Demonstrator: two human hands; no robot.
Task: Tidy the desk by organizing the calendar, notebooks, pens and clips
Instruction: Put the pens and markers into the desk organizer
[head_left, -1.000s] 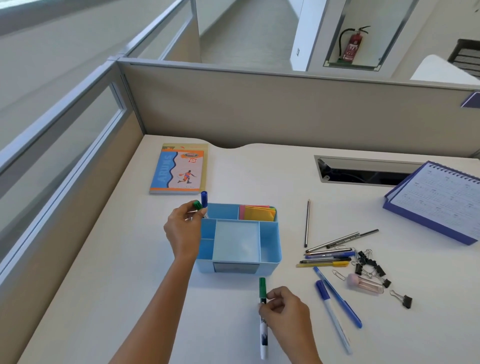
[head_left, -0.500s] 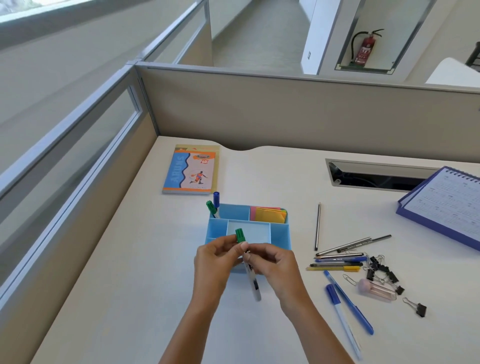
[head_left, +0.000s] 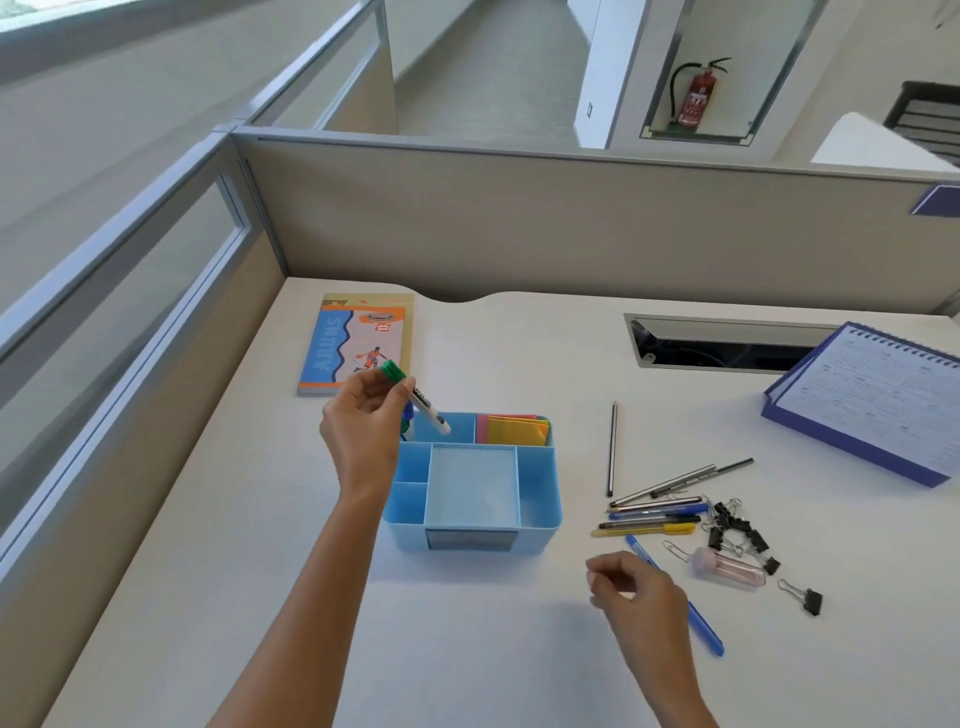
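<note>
While the left hand (head_left: 363, 421), arm stretched forward, pinches a marker (head_left: 428, 410) tilted over the organizer's (head_left: 540, 527) back-left corner, the right hand (head_left: 641, 590) hovers low by a blue pen (head_left: 704, 626), fingers loosely curled, holding nothing.

Light blue organizer (head_left: 537, 525), green-capped white marker (head_left: 415, 397), yellow and pink notes (head_left: 517, 430).

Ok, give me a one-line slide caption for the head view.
Left hand holds a green-capped marker over the blue desk organizer; right hand hovers near the loose pens.
</note>
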